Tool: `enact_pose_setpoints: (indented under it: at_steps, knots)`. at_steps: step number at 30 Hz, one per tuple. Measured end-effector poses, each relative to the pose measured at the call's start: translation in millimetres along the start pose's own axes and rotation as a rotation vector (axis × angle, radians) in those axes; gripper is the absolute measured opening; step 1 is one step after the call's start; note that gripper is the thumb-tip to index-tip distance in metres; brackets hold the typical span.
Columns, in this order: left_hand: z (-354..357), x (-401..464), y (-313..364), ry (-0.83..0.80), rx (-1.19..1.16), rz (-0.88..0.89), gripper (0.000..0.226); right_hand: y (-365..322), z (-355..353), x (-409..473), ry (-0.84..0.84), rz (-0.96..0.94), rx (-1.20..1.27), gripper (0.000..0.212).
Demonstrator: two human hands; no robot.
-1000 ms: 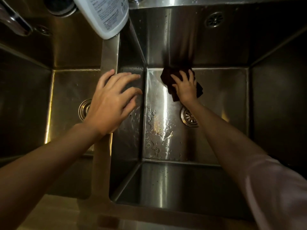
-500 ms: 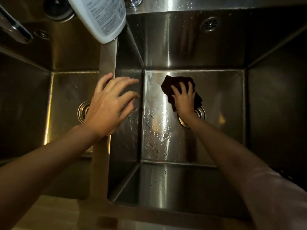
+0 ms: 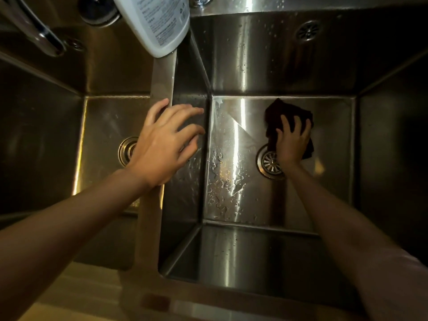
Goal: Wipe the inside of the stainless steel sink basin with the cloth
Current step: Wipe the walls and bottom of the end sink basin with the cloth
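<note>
The stainless steel right sink basin (image 3: 234, 158) has a wet floor with water beads at its left side and a wiped streak near the back left corner. A dark brown cloth (image 3: 275, 114) lies flat on the floor near the back wall, just behind and right of the drain strainer (image 3: 269, 162). My right hand (image 3: 291, 142) presses down on the cloth with fingers spread over it. My left hand (image 3: 165, 144) rests open on the divider (image 3: 162, 77) between the two basins, holding nothing.
A white plastic bottle (image 3: 159, 22) stands at the back on the divider. A tap spout (image 3: 39, 35) reaches over the left basin (image 3: 104, 126), which has its own drain (image 3: 126, 150). An overflow grille (image 3: 308, 31) sits in the right basin's back wall. A wooden counter edge (image 3: 81, 295) runs along the front.
My right hand has slid the cloth to the right across the basin floor, from the back left area to behind the drain, uncovering the strainer. The left hand has stayed on the divider.
</note>
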State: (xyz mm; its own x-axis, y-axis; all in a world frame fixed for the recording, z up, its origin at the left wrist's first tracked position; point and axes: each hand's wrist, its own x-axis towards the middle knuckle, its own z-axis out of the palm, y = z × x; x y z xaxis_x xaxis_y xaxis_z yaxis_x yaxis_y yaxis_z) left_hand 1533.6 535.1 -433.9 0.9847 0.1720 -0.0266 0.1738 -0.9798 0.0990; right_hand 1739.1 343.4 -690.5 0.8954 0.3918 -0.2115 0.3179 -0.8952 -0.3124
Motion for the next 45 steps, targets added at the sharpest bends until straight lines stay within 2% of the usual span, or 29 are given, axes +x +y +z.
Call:
enact_pose_setpoints:
  at_steps: [4, 10, 16, 21, 25, 28, 31, 33, 39, 45]
  knots:
    - [-0.6, 0.1, -0.1, -0.003, 0.000, 0.013, 0.031, -13.2, 6.7, -16.8, -0.053, -0.124, -0.072, 0.042]
    - [-1.4, -0.1, 1.0, -0.014, 0.002, 0.024, 0.031, -27.1, -8.3, 31.5, -0.124, -0.270, -0.035, 0.041]
    - [0.2, -0.8, -0.6, 0.025, -0.039, 0.021, 0.029, 21.7, -22.0, 32.4, -0.010, -0.036, 0.000, 0.044]
    - [0.8, -0.7, -1.6, 0.015, -0.047, 0.016, 0.031, 23.4, -9.5, -10.1, -0.018, 0.118, -0.059, 0.044]
    - [-0.5, -1.4, -0.5, 0.005, -0.034, 0.026, 0.033, 0.0, -4.6, -15.0, -0.064, 0.046, -0.076, 0.044]
    - [-1.1, -1.0, -0.1, 0.002, -0.030, 0.035, 0.032, -7.5, -10.2, 4.0, -0.102, -0.086, -0.071, 0.044]
    - [-0.6, -0.8, -0.2, 0.002, -0.015, 0.044, 0.030, -1.5, -22.1, 33.8, -0.122, -0.198, -0.063, 0.043]
    - [-0.3, -0.4, 0.0, 0.004, -0.017, 0.045, 0.030, 10.0, -29.6, 49.1, -0.113, -0.209, -0.047, 0.043]
    - [0.4, -1.2, -0.6, -0.013, -0.013, 0.058, 0.031, 56.5, -39.1, 50.9, -0.025, -0.103, -0.030, 0.045]
    - [-0.6, -1.1, -0.9, -0.030, -0.004, 0.050, 0.031, 34.5, -15.6, -0.6, 0.031, 0.232, 0.012, 0.044]
